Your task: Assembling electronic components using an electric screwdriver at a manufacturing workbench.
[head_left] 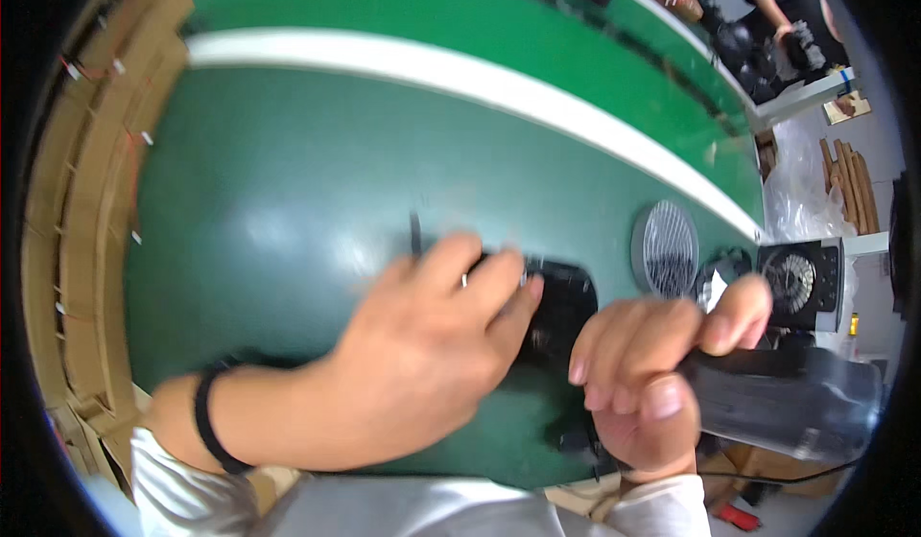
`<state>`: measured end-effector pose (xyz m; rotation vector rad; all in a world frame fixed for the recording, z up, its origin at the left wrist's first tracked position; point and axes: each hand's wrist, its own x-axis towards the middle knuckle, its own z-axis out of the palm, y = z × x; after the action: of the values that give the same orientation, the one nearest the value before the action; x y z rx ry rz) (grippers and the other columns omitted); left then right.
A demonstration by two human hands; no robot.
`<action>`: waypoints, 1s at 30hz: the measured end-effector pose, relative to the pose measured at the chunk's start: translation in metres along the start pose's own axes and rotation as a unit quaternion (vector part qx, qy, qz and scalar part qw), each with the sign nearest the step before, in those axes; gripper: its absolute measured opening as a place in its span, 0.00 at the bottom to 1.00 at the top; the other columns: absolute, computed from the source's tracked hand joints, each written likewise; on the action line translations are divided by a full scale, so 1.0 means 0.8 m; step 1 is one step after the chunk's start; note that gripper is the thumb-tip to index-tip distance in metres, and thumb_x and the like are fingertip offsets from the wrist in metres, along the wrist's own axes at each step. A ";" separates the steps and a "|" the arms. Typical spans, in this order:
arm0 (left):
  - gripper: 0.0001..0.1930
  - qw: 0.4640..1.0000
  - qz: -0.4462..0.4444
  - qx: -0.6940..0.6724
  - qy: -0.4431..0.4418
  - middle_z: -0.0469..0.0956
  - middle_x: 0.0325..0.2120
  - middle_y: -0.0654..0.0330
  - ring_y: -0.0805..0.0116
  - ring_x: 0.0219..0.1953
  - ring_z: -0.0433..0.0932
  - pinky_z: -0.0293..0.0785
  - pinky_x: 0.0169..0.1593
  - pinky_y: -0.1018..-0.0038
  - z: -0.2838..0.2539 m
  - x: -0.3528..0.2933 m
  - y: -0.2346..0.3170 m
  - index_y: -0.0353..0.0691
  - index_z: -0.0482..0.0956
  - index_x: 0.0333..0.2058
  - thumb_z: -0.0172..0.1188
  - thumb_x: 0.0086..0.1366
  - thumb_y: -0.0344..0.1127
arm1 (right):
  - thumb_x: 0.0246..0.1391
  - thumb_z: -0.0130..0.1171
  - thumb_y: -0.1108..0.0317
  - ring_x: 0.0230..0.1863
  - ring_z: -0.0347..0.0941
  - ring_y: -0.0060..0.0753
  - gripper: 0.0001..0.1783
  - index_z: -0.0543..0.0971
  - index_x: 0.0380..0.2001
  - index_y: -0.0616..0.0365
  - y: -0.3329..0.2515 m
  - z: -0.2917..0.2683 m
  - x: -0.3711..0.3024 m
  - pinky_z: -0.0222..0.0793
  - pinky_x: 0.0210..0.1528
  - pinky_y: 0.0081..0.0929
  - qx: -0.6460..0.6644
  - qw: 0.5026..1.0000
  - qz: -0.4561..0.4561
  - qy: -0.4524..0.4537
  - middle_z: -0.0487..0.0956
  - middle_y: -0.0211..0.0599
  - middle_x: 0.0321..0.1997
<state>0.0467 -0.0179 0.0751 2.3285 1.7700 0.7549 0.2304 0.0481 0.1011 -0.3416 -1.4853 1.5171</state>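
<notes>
My left hand (422, 345), blurred by motion, has its fingers curled down over a black plastic part (561, 302) on the green table. A thin black strip (415, 233) sticks up just beyond its knuckles. To the right, my right hand (648, 374) is closed around the narrow end of a dark, see-through cylinder (791, 398), which points off to the right. The thumb and forefinger press on it. What lies under both palms is hidden. Below the right hand is a small dark piece (576, 431), too blurred to name.
A round ribbed grey cover (665, 247) lies on the table (259, 192) ahead of my right hand, beside a black fan-like unit (794, 285). Cardboard boxes (91, 221) line the left edge. Past a white strip (460, 77) runs a bright green surface. Another person (791, 24) works far right.
</notes>
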 end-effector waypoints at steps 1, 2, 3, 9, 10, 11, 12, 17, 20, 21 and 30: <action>0.30 1.000 -0.014 -0.019 -0.017 0.74 0.50 0.53 0.51 0.50 0.72 0.78 0.46 0.63 0.003 -0.005 -0.003 0.36 0.82 0.47 0.72 0.38 0.30 | 0.58 0.67 0.65 0.15 0.66 0.29 0.26 0.57 0.42 0.47 0.017 -0.003 0.006 0.71 0.23 0.31 0.025 1.000 0.000 -0.007 0.68 0.26 0.17; 0.30 0.998 -0.019 -0.047 -0.030 0.74 0.50 0.53 0.51 0.51 0.72 0.78 0.47 0.63 0.007 -0.005 -0.010 0.36 0.82 0.48 0.73 0.39 0.30 | 0.57 0.69 0.64 0.15 0.66 0.29 0.27 0.56 0.42 0.47 0.027 -0.001 0.012 0.71 0.23 0.32 0.037 0.999 -0.002 -0.012 0.67 0.26 0.17; 0.30 0.997 -0.023 -0.062 -0.030 0.74 0.51 0.53 0.51 0.51 0.72 0.78 0.47 0.62 0.007 -0.006 -0.017 0.36 0.82 0.48 0.73 0.41 0.31 | 0.56 0.70 0.64 0.15 0.67 0.29 0.28 0.57 0.42 0.47 0.022 0.011 0.013 0.71 0.23 0.32 0.017 0.999 -0.013 0.039 0.68 0.26 0.17; 0.28 0.994 -0.008 -0.106 -0.031 0.68 0.52 0.47 0.47 0.51 0.71 0.77 0.48 0.61 -0.004 -0.001 -0.014 0.41 0.81 0.52 0.73 0.49 0.34 | 0.56 0.63 0.56 0.48 0.73 0.38 0.41 0.54 0.65 0.61 -0.044 -0.025 0.019 0.67 0.57 0.40 -0.175 0.945 -0.203 0.186 0.70 0.46 0.54; 0.28 0.995 -0.006 -0.096 -0.031 0.68 0.52 0.47 0.47 0.51 0.71 0.77 0.48 0.61 -0.006 -0.002 -0.017 0.41 0.81 0.52 0.73 0.49 0.34 | 0.55 0.62 0.53 0.57 0.71 0.43 0.49 0.49 0.70 0.63 -0.041 -0.028 0.017 0.62 0.64 0.44 -0.261 0.908 -0.191 0.264 0.66 0.51 0.64; 0.29 0.995 -0.003 -0.096 -0.033 0.68 0.52 0.47 0.48 0.52 0.70 0.77 0.49 0.61 -0.009 -0.003 -0.020 0.38 0.80 0.52 0.73 0.49 0.33 | 0.55 0.60 0.49 0.68 0.62 0.48 0.52 0.48 0.72 0.65 -0.035 -0.033 0.024 0.51 0.73 0.46 -0.370 0.846 -0.223 0.311 0.60 0.54 0.70; 0.29 0.995 0.004 -0.097 -0.033 0.68 0.51 0.46 0.49 0.53 0.70 0.77 0.50 0.62 -0.012 -0.003 -0.021 0.34 0.80 0.53 0.73 0.49 0.32 | 0.53 0.62 0.48 0.72 0.57 0.54 0.53 0.50 0.71 0.68 -0.032 -0.042 0.008 0.49 0.75 0.48 -0.488 0.765 -0.235 0.348 0.57 0.58 0.72; 0.28 0.988 0.003 -0.142 -0.055 0.70 0.53 0.48 0.45 0.55 0.71 0.74 0.54 0.57 -0.013 -0.003 -0.043 0.45 0.80 0.54 0.73 0.52 0.36 | 0.41 0.76 0.47 0.64 0.64 0.74 0.45 0.73 0.58 0.62 -0.045 -0.020 0.005 0.64 0.64 0.56 -0.619 0.759 -0.164 -0.119 0.65 0.69 0.64; 0.31 0.984 -0.002 -0.164 -0.074 0.70 0.58 0.49 0.44 0.60 0.69 0.70 0.60 0.55 -0.004 -0.007 -0.066 0.46 0.78 0.57 0.74 0.52 0.38 | 0.37 0.81 0.49 0.58 0.71 0.70 0.46 0.73 0.56 0.61 -0.012 -0.009 0.025 0.70 0.59 0.50 -0.625 0.758 -0.011 -0.183 0.72 0.66 0.57; 0.34 0.983 -0.001 -0.171 -0.068 0.69 0.60 0.49 0.44 0.63 0.68 0.68 0.63 0.54 -0.006 -0.009 -0.070 0.48 0.76 0.59 0.75 0.52 0.39 | 0.36 0.81 0.48 0.56 0.73 0.66 0.47 0.73 0.56 0.62 -0.003 -0.016 0.025 0.72 0.58 0.46 -0.523 0.825 0.087 -0.198 0.74 0.63 0.56; 0.39 0.946 -0.031 -0.257 0.196 0.62 0.66 0.50 0.54 0.69 0.60 0.55 0.71 0.61 0.017 -0.001 -0.156 0.36 0.61 0.68 0.68 0.61 0.39 | 0.40 0.81 0.52 0.43 0.79 0.33 0.41 0.75 0.52 0.65 0.052 -0.016 0.094 0.76 0.49 0.34 -0.246 0.914 0.317 -0.069 0.81 0.41 0.46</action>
<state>-0.0555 0.0227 0.0152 1.8546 1.5104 1.5403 0.1841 0.1208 0.0916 -1.1257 -1.9865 1.6498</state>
